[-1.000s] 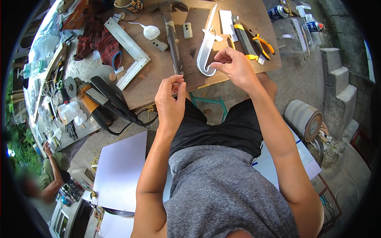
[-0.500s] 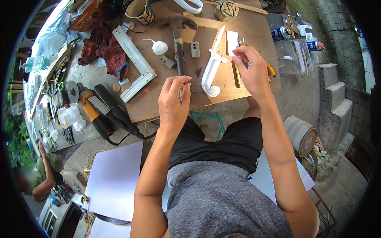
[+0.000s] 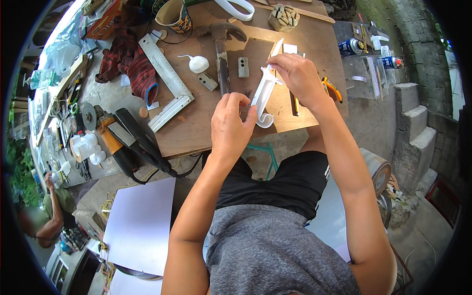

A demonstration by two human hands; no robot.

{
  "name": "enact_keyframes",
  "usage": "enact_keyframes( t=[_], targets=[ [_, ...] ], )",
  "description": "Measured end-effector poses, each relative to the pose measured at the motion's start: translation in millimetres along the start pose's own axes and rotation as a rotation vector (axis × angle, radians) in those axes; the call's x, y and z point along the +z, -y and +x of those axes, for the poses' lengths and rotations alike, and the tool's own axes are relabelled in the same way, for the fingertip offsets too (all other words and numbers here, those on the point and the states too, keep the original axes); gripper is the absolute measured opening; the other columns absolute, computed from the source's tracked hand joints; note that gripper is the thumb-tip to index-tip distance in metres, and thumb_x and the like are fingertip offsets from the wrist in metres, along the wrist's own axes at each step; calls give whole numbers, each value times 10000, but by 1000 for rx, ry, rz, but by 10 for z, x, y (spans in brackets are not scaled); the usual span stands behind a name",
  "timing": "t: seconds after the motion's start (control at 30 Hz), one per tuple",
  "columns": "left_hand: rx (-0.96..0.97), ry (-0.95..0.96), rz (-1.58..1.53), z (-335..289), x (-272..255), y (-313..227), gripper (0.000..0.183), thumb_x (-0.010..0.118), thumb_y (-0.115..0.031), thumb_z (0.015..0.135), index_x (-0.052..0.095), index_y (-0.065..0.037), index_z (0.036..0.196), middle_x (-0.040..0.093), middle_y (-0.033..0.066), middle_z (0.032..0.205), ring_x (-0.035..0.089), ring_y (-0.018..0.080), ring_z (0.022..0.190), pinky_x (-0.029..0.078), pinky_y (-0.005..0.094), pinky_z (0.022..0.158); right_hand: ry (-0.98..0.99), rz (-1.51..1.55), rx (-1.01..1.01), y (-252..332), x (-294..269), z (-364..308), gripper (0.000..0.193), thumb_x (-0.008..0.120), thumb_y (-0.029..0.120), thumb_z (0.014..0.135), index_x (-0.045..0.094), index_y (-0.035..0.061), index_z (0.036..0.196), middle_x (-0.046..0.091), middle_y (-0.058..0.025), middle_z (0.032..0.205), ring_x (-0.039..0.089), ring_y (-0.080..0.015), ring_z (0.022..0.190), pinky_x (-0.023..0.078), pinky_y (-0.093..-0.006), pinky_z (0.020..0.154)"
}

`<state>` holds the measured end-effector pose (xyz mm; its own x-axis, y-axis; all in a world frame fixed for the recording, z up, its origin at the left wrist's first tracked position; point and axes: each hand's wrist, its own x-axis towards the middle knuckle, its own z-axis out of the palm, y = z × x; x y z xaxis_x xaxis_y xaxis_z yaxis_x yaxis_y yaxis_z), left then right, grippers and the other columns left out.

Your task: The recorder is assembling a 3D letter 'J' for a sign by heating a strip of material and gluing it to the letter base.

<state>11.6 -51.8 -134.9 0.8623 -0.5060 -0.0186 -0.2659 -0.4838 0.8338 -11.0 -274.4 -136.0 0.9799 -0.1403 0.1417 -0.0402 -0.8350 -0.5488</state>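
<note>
A white sword-shaped piece [image 3: 265, 92] with a crossguard and a curled lower end lies on the wooden board. My right hand [image 3: 298, 78] reaches over its crossguard, fingertips pinched on it there; the hand hides part of the blade. Beside its lower half is my left hand [image 3: 230, 123], thumb and index finger apart in a curve, the thumb close to the white edge. A hammer [image 3: 221, 59] lies just beyond my left fingers, its handle end partly hidden by them. Between hammer and white piece sits a small grey block with holes [image 3: 243, 67].
Left on the board are a metal try square [image 3: 167, 83], a round white piece with a tail [image 3: 198, 64] and a glove [image 3: 129, 69]. An angle grinder [image 3: 110, 132] rests at the left edge. Spray cans [image 3: 350, 47] stand right. Another person [image 3: 51, 211] is at far left.
My right hand has moved left and down from beside the blade onto the crossguard. My left hand has shifted right, from the hammer handle toward the white piece.
</note>
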Motion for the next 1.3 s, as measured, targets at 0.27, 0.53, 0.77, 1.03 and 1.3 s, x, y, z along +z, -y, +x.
enact_keyframes(
  t=[0.27, 0.53, 0.77, 1.03, 1.3],
  targets=[
    [40, 17, 35, -2, -41, 55, 158, 730, -43, 851, 665, -35, 995, 634, 84, 876, 578, 206, 714, 488, 330, 655, -104, 82, 92, 60, -64, -85, 175, 664, 97, 913, 709, 44, 1074, 725, -121, 929, 686, -304, 861, 536, -416, 775],
    [194, 5, 113, 194, -133, 25, 181, 685, -34, 870, 667, -75, 1045, 655, 78, 952, 622, 283, 922, 438, 398, 820, -45, -9, 559, 95, -71, -658, 289, 760, 171, 869, 633, 55, 1101, 699, -118, 904, 681, -305, 809, 522, -424, 733],
    [234, -14, 228, 470, -214, -30, 165, 692, -62, 880, 689, -94, 1042, 681, 60, 986, 624, 273, 972, 425, 402, 848, 105, -99, 641, 126, 64, -647, 422, 746, 160, 866, 557, 47, 1225, 705, -197, 1019, 684, -396, 965, 525, -480, 821],
    [177, -76, 181, 75, -372, 130, 160, 687, -39, 881, 682, -86, 1034, 664, 57, 960, 614, 252, 939, 414, 392, 853, -332, 437, 587, 516, -361, -620, 144, 688, 48, 891, 646, -6, 1018, 681, -159, 821, 666, -261, 718, 530, -325, 701],
    [102, -140, 156, -484, -305, 197, 176, 705, -13, 860, 668, -70, 1022, 644, 59, 927, 604, 229, 859, 415, 365, 856, -89, 94, 100, 977, -363, -612, 113, 726, 61, 885, 668, 3, 962, 631, -130, 872, 644, -330, 806, 508, -412, 706]
  ],
)
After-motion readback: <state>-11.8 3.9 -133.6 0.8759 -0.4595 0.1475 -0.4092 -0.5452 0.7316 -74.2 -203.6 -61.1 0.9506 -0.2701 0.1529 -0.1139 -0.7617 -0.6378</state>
